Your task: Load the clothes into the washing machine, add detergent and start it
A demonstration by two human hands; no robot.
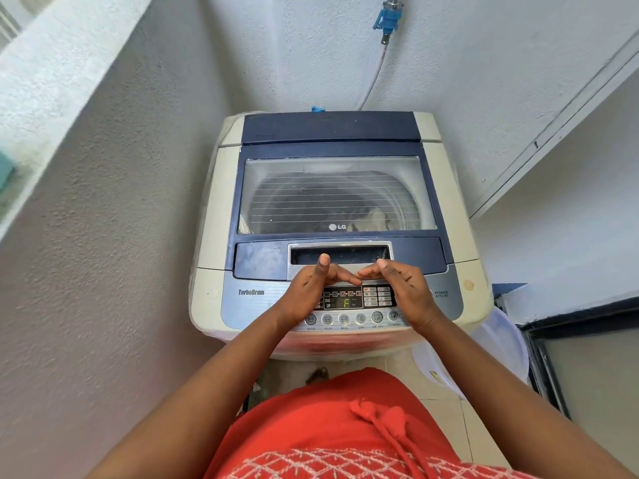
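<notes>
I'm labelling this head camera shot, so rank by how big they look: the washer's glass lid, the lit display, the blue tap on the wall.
1. Glass lid, by far the largest.
2. Lit display.
3. Blue tap, close to the display in apparent size and farther from the camera, so their order is unsure.

Glossy plastic lid, rough wall

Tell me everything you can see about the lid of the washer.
The lid is shut and lies flat on the washer. It has a dark blue frame and a clear ribbed window with an LG logo; clothes show dimly through it. A recessed handle sits at its front edge. Neither hand clearly touches it.
</notes>
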